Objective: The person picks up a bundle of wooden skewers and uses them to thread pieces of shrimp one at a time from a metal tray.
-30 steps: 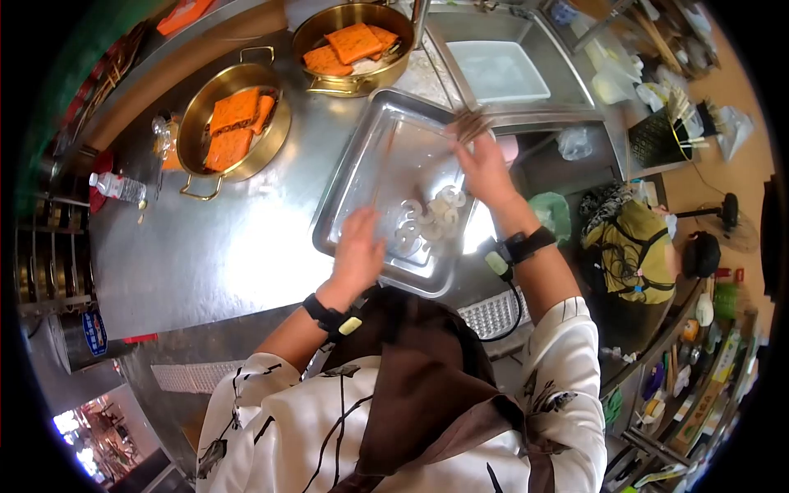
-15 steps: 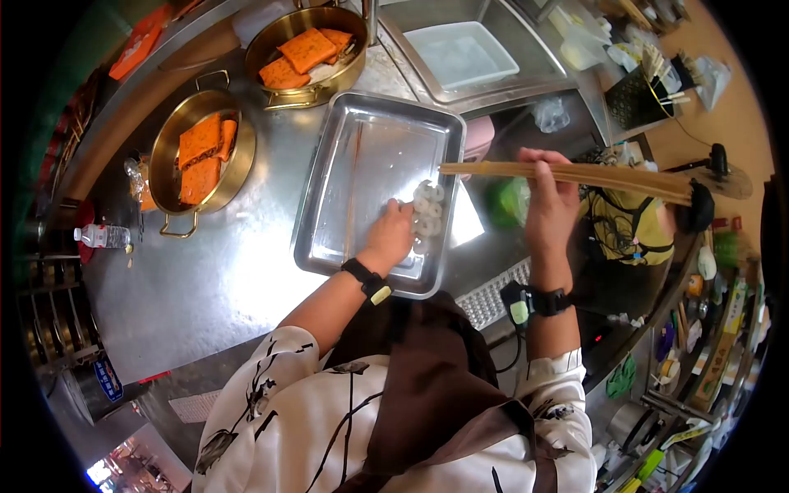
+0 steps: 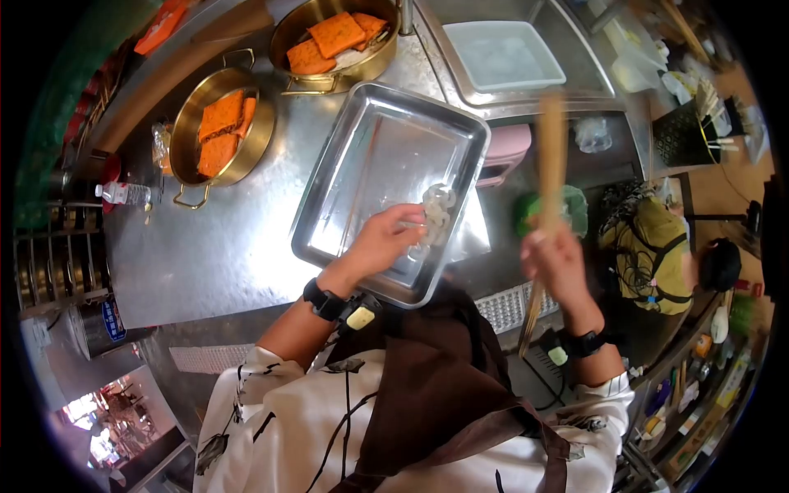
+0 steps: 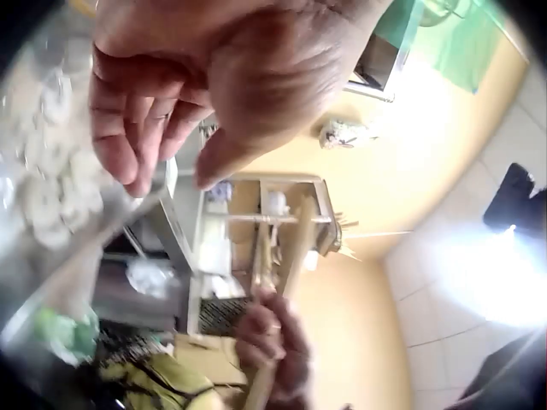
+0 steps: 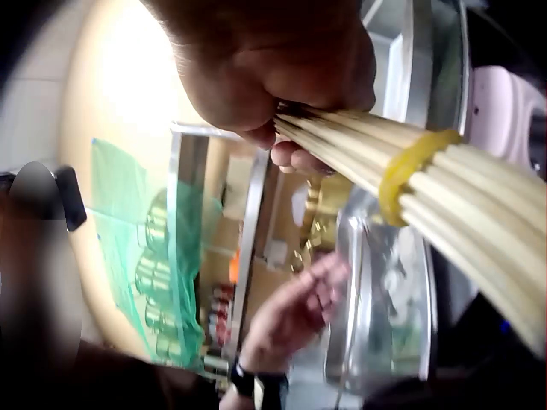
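Observation:
Pale curled pieces resembling shrimp (image 3: 436, 218) (image 4: 64, 192) lie in the right part of a metal tray (image 3: 329, 156). Beside them, over the tray, is the left hand (image 3: 380, 245) (image 4: 214, 77), its fingers loosely bent and thumb apart, nothing seen between them. To the right of the tray the right hand (image 3: 559, 267) (image 5: 273, 64) grips a bundle of thin wooden sticks (image 3: 552, 156) (image 5: 487, 213). A yellow band (image 5: 410, 171) circles the bundle in the right wrist view. In the head view the bundle is blurred, extending both above and below the hand.
Two brass pans (image 3: 261, 140) (image 3: 383, 64) with orange slabs stand left of and behind the tray. A white tub (image 3: 505, 56) sits in the sink at the back. A pink object (image 3: 505, 152) and a green bag (image 3: 567, 209) are right of the tray; a bottle (image 3: 123, 194) lies far left.
The right hand has moved from over the tray to its right side, and the sticks have swung from sideways to lengthwise. The left hand moved right to the pale pieces, then drew slightly back.

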A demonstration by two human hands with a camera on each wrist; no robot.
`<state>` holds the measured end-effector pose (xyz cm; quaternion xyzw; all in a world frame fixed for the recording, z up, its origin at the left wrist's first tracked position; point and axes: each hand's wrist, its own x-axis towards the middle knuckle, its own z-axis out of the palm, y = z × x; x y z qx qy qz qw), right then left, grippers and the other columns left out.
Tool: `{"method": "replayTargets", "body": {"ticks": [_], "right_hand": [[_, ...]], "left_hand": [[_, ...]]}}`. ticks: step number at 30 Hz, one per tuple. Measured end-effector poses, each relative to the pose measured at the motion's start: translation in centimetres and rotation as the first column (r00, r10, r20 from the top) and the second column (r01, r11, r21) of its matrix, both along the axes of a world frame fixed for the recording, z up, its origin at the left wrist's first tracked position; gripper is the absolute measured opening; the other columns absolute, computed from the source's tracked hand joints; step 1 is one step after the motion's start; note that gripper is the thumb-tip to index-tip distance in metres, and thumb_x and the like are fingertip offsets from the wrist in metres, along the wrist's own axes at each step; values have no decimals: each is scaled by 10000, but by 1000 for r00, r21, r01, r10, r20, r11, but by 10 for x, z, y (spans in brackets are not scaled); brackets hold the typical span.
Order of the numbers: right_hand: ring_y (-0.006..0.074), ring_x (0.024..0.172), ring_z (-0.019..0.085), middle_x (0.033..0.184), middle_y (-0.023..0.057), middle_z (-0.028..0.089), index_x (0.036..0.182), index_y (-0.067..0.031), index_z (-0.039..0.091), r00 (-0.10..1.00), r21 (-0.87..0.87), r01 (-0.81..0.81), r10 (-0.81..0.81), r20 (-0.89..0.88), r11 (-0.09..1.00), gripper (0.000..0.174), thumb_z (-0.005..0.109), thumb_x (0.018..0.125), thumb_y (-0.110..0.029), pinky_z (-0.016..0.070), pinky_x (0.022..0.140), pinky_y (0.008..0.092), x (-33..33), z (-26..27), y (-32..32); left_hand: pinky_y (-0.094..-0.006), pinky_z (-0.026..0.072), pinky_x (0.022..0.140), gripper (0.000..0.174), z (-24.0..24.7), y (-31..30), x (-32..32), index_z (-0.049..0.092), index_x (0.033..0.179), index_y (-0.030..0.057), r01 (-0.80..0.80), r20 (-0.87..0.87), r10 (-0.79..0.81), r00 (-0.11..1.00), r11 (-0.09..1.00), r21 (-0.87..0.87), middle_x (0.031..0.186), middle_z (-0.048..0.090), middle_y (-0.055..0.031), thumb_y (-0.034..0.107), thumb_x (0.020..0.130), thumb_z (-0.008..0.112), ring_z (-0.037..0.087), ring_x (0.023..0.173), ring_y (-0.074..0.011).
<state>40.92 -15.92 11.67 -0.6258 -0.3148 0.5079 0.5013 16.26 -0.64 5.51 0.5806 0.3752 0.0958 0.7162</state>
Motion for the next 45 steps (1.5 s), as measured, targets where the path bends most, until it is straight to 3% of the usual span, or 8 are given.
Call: {"method": "replayTargets", "body": {"ticks": [6,11,14,16,21,26,29,45], "right_hand": [[81,509,482,729,44,546,1093,-53,463,798,-227,-525,383,-465,820,174,475,950,-151,427,461,225,-44,-15,-18],[241,937,624,1041,153,623,1252,-23,457,481,-101,-743,423,-768,661,565,293,968,-484,474,869,375,-22,-10,-13],[234,903,638,1005,137,645,1123,-29,572,820,-279,-520,381,-427,807,406,402,961,-359,503,815,322,1,-40,12],[186,834,630,945,117,651,1104,-24,570,653,-286,-719,757,36,634,345,482,921,-303,505,761,278,-16,-44,33],[70,787,549,888,27,574,1070,25,530,713,-53,125,-127,-690,991,311,471,945,-253,457,556,159,-94,-13,-15],[60,759,528,851,11,574,1074,-7,536,872,-61,-360,313,-377,931,282,452,955,-248,437,545,154,-75,-32,-4],[105,735,536,800,27,563,1042,-41,547,814,75,-544,504,288,836,196,488,941,-199,457,585,229,-74,-61,-17],[89,685,518,771,7,524,972,-50,510,934,-54,-358,358,-5,932,112,555,906,-130,446,597,236,-97,-21,2]], "left_hand": [[-233,507,643,372,22,-13,31,447,1266,33,-50,222,99,970,975,-216,1107,591,-111,207,943,511,612,847,-134],[-301,577,655,274,40,-23,21,596,1017,-22,74,309,74,948,895,-441,917,658,-128,229,932,526,666,805,-207],[-299,576,664,266,62,-46,39,592,1014,-12,193,331,-41,943,878,-439,925,656,-120,233,919,555,661,811,-203],[-297,579,661,262,70,-67,51,594,1013,-6,277,343,-118,932,841,-464,914,653,-108,232,903,583,656,816,-194],[-298,577,657,249,68,-66,42,567,1061,-3,257,317,-137,938,890,-376,956,632,-82,188,903,583,638,865,-167],[-292,569,662,274,43,-63,29,533,1110,6,125,293,26,956,864,-487,972,626,-87,184,906,577,639,823,-170],[-277,562,667,297,44,-60,25,500,1147,16,113,270,4,963,902,-417,957,621,-89,174,907,575,637,827,-165],[-218,519,622,153,48,-46,16,550,998,15,-40,289,177,941,904,-425,827,638,-87,88,875,607,640,711,-128]]}}
